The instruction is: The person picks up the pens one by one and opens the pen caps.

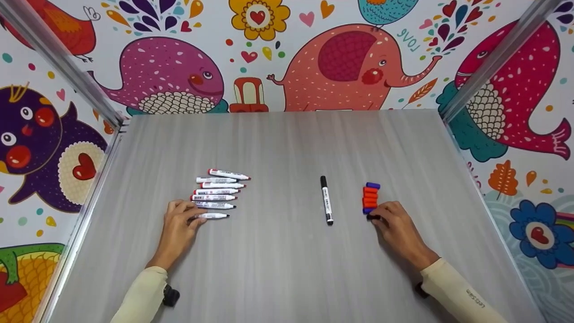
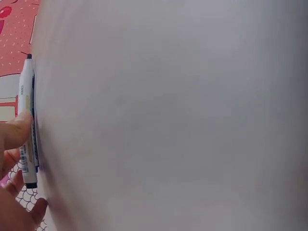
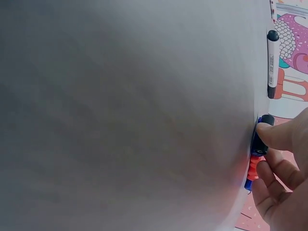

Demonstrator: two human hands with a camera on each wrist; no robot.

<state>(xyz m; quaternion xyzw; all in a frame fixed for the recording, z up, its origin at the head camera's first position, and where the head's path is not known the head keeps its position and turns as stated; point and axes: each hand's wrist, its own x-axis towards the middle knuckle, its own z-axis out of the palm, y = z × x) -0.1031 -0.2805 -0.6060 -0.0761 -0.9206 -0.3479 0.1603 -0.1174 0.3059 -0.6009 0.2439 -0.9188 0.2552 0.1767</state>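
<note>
My left hand [image 1: 177, 226] pinches an uncapped black-tipped whiteboard marker [image 1: 216, 216] at the near end of a row of markers. In the left wrist view the thumb lies across that marker's white barrel [image 2: 26, 91]. Beyond it lie several more uncapped markers [image 1: 217, 191] side by side, some with red ends, tips pointing right. At the right, my right hand [image 1: 401, 231] pinches a black marker cap [image 1: 373, 217] between thumb and fingers, at the near end of a column of caps. Those caps are red [image 1: 370, 196] with a blue cap [image 1: 373, 185] at the far end.
A capped black marker [image 1: 327, 199] lies alone between the hands, lengthwise. The grey wood-grain table [image 1: 278, 264] meets walls printed with cartoon animals at the back and sides. Metal posts [image 1: 500, 58] stand at the back corners.
</note>
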